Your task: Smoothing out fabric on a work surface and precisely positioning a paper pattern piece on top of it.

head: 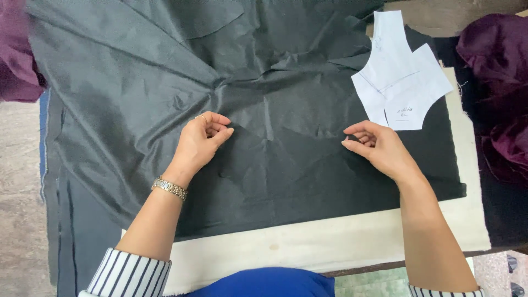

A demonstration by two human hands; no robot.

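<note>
Two hands pinch one black fabric sheet [275, 99] at frame centre: left hand [201, 140], right hand [379, 146]. Two white paper pattern pieces [399, 77] lie upper right.

— Where does the cloth [165, 82] lie?
— On the table [330, 242], spilling over its left edge.
— And the paper pattern [399, 82]?
— On the cloth, toward its far right corner.
— The hands?
— Both on the cloth: left hand [201, 140] left of its middle, right hand [377, 146] just before the pattern.
</note>
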